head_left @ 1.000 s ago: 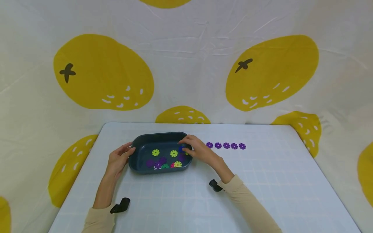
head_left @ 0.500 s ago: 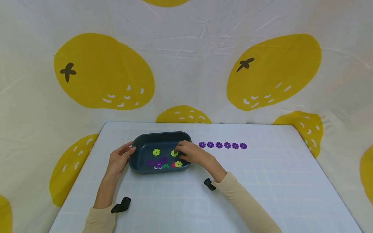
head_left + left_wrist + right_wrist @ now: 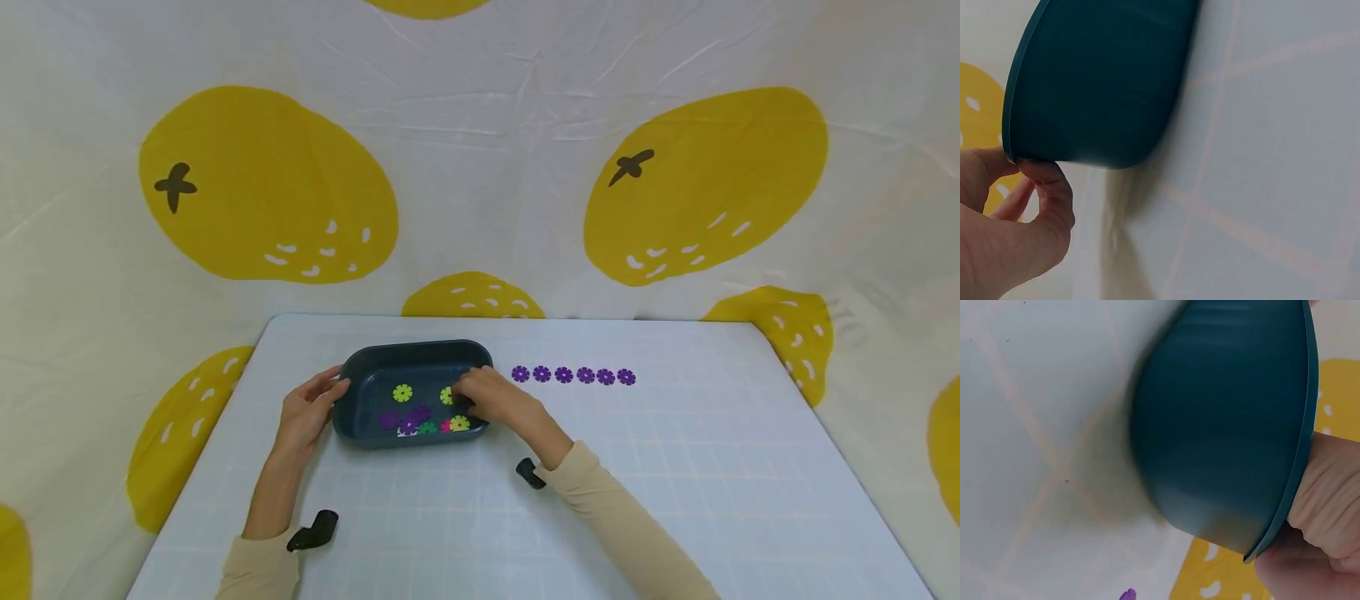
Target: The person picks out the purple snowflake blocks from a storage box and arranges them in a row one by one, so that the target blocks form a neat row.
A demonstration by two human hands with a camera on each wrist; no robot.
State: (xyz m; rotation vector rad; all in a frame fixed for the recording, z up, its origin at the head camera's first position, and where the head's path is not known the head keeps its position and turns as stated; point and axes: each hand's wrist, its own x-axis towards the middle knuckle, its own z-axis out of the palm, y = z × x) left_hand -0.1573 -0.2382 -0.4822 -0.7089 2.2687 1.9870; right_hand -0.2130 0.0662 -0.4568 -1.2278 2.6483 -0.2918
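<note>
A dark teal oval basin (image 3: 412, 355) stands on the table. My left hand (image 3: 302, 412) pinches its left rim, thumb and fingers meeting at the edge in the left wrist view. Over the right rim, my right hand (image 3: 495, 394) reaches inside with bent fingers. Its fingertips lie beside a yellow flower-shaped plastic disc (image 3: 446, 396); I cannot tell whether they hold a disc. The right wrist view shows the basin's outer wall (image 3: 1222, 425) hiding those fingers. Also inside are another yellow disc (image 3: 402, 392), several purple discs (image 3: 388, 420), a green disc (image 3: 427, 427) and a pink disc (image 3: 446, 426).
Right of the basin, several purple discs (image 3: 564, 375) lie in a straight row near the back of the white table (image 3: 675, 467). Behind the table hangs a pale cloth (image 3: 487, 192) printed with large yellow fruit. Each wrist carries a small black camera (image 3: 315, 530).
My right hand has moved from the basin's right rim lower and deeper inside, covering a blue disc seen earlier and uncovering the row's leftmost purple disc. The left hand stays on the rim.
</note>
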